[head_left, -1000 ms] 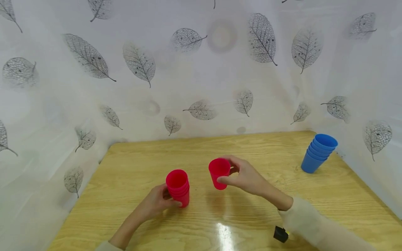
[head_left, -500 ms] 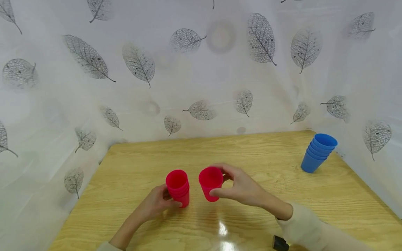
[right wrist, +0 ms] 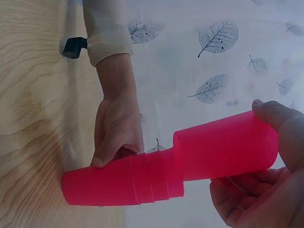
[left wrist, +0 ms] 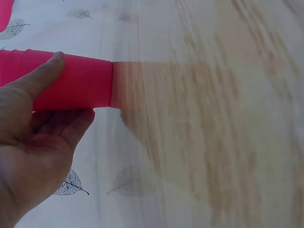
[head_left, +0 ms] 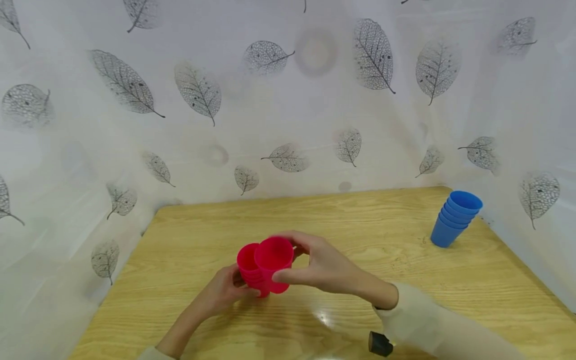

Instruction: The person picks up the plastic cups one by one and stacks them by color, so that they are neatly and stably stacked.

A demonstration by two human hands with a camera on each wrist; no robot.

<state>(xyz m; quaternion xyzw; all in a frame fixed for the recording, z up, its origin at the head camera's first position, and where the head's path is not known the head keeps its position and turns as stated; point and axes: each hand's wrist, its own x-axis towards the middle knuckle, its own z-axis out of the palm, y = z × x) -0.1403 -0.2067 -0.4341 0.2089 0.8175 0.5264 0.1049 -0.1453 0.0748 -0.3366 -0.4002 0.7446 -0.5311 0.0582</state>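
Note:
A stack of nested red cups [head_left: 246,260] stands upright on the table. My left hand [head_left: 225,290] grips it low on its left side, thumb across the front; the left wrist view shows the stack's base [left wrist: 90,83] at the tabletop. My right hand [head_left: 326,267] holds a single red cup [head_left: 275,255] between thumb and fingers, mouth upward. This cup is raised, and in the head view it hides the right part of the stack. In the right wrist view, the cup's lower end [right wrist: 190,154] overlaps the stack's top rims [right wrist: 166,175], tilted slightly against it.
A stack of several blue cups [head_left: 450,225] leans at the table's back right, by the leaf-patterned curtain [head_left: 315,100] that surrounds the wooden table [head_left: 373,220]. A small black device [head_left: 380,344] sits under the right sleeve [head_left: 418,320].
My right hand has brought the single red cup leftward, from a spot apart on the right to right over the red stack's edge. The left hand and its stack have stayed put.

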